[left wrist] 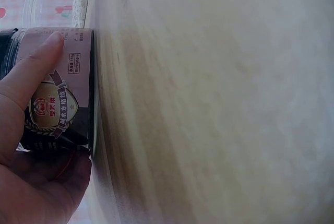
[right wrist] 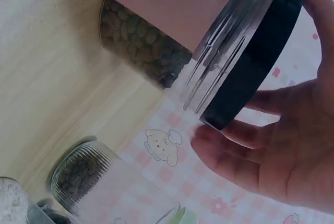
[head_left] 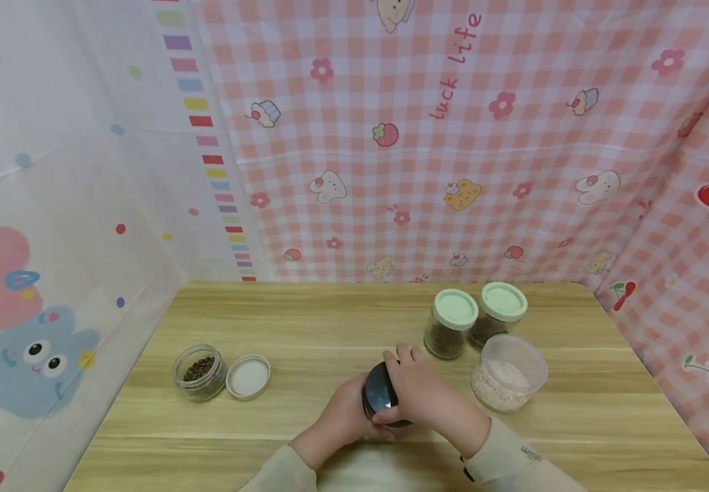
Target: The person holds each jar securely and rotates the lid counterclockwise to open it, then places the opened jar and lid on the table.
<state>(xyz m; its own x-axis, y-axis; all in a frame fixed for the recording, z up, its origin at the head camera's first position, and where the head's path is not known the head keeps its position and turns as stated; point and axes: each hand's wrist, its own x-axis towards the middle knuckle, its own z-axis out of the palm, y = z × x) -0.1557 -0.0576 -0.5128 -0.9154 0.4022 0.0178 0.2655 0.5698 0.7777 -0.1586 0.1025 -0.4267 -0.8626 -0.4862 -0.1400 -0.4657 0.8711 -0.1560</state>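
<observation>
Near the front middle of the table, a clear jar (right wrist: 141, 38) with a pink and black label holds small greenish-brown pieces. Its black lid (head_left: 379, 387) sits at the mouth, and clear ridges of the neck show below it. The left hand (head_left: 346, 411) grips the jar's body; in the left wrist view the thumb lies along the label and the other fingers pass round the far side. From above, the right hand (head_left: 418, 391) holds the lid by its rim, thumb on one side and fingers on the other. Whether the lid is loose, I cannot tell.
On the left stands an uncovered jar (head_left: 208, 392) of dark brown grains beside a round white lid (head_left: 248, 378). Two jars with green lids (head_left: 455, 309) stand at the back right, near a clear tub (head_left: 529, 372) of pale flakes. Patterned cloth (head_left: 354, 225) hangs behind the table.
</observation>
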